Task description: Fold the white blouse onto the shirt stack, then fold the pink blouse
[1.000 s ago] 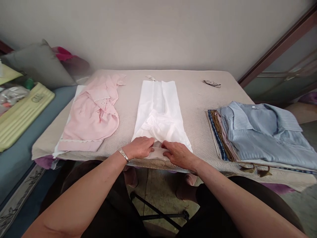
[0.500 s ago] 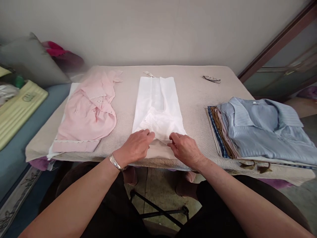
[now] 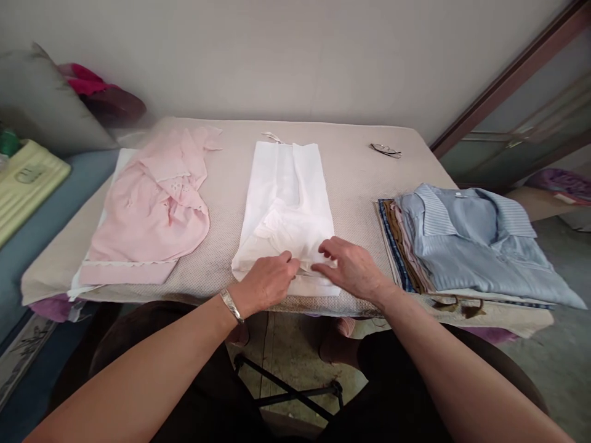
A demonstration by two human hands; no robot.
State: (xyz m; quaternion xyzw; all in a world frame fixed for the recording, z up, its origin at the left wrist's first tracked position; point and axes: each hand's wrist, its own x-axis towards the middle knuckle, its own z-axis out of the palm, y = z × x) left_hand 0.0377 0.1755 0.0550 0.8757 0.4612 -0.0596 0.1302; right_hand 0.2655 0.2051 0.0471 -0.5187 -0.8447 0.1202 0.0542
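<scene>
A white garment, folded into a long panel, lies on the cloth-covered table in front of me. Its near end is partly turned up and creased. My left hand, with a silver bracelet at the wrist, pinches the near part of the white fabric. Just to the right, my right hand hovers at the garment's near right side, thumb and fingers apart. Whether its fingertips touch the fabric is hard to see.
On the left is a pink garment with lace trim. At the right stands a stack of folded clothes topped by a blue striped shirt. Glasses rest near the back edge. Left of the table are a yellow folded item and a grey cushion.
My left hand has moved slightly right and down with the fabric. The right hand has loosened and spread its fingers. The garment's near edge is wider at the left. The view has shifted a little.
</scene>
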